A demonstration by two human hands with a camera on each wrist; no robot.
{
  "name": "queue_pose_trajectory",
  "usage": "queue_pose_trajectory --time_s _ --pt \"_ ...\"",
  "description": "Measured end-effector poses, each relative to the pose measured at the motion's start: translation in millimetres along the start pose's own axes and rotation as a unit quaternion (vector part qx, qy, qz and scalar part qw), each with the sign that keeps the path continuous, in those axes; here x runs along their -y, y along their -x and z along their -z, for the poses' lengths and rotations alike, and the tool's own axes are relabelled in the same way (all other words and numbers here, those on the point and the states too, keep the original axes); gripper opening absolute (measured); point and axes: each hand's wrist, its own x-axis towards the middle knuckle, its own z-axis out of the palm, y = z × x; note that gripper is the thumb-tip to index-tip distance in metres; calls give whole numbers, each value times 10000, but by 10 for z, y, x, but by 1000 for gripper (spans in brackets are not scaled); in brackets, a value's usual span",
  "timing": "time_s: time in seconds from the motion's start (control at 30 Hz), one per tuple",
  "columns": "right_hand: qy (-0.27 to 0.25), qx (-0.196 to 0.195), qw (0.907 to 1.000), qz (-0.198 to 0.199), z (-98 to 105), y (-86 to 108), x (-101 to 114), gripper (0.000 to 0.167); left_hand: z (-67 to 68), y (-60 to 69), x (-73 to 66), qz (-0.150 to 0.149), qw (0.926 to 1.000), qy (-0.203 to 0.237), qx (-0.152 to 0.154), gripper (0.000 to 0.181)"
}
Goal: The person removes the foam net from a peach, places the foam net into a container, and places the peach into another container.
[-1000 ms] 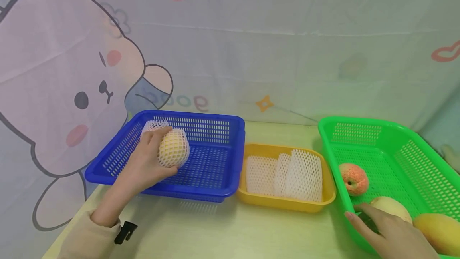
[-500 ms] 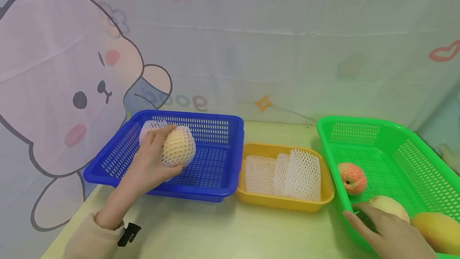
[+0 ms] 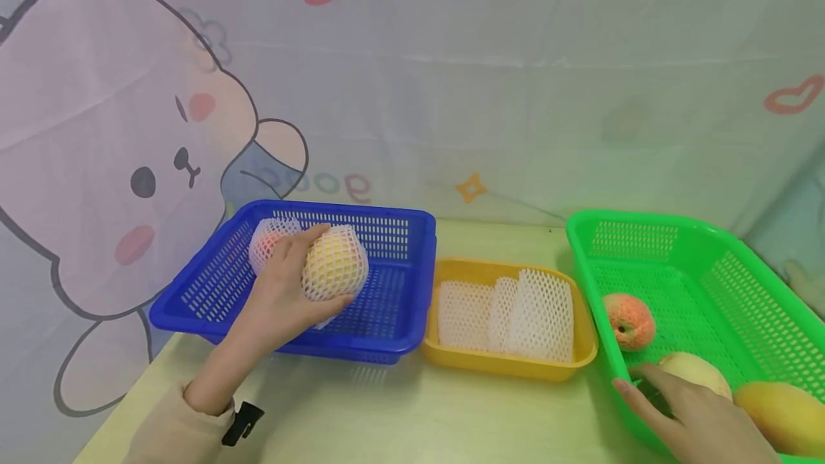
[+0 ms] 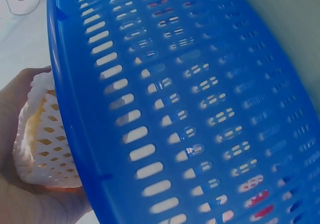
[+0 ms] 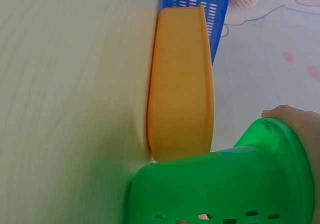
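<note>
My left hand (image 3: 283, 292) grips a yellow fruit in a white foam net (image 3: 336, 263), held over the blue basket (image 3: 422, 285). Behind that hand, a pinkish fruit in a foam net (image 3: 264, 243) lies at the basket's left end. The left wrist view shows the netted fruit (image 4: 47, 139) in the hand (image 4: 15, 134), beyond the basket wall (image 4: 95, 108). My right hand (image 3: 709, 414) is at the near left rim of the green basket (image 3: 583, 271), fingers curled over it, beside a pale round fruit (image 3: 696, 372). In the right wrist view, that hand (image 5: 300, 129) lies on the green rim (image 5: 295, 154).
Between the baskets stands a yellow tray (image 3: 509, 367) with several white foam nets (image 3: 541, 317). The green basket also holds a reddish peach-like fruit (image 3: 630, 322) and a yellow mango-like fruit (image 3: 783, 414). A printed cloth (image 3: 419, 92) hangs behind the table (image 3: 387, 414).
My left hand has moved to the right with the netted yellow fruit, uncovering more of the pinkish netted one. My right hand has stayed at the green rim.
</note>
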Motion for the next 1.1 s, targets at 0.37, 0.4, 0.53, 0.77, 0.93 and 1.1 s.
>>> queue_pose_trajectory --time_s 0.37,0.4,0.53,0.77,0.93,1.1 --pt "33 193 9998 -38 6 -50 -8 65 -59 -21 -71 -58 9998 175 20 95" --pt "29 186 9998 -41 8 -50 -6 65 -62 -25 -80 -44 9998 214 17 97" --pt "27 158 9999 -52 20 -49 3 65 -79 -28 -116 100 9990 425 31 104" --pt "26 251 9997 -57 35 -73 20 66 -88 -30 -195 426 9967 684 132 105" --pt "17 406 9991 -126 40 -97 36 69 -123 -50 -275 557 9941 886 271 103" --pt "-11 552 9982 -217 54 -98 33 70 -180 -70 -369 520 9931 992 360 101"
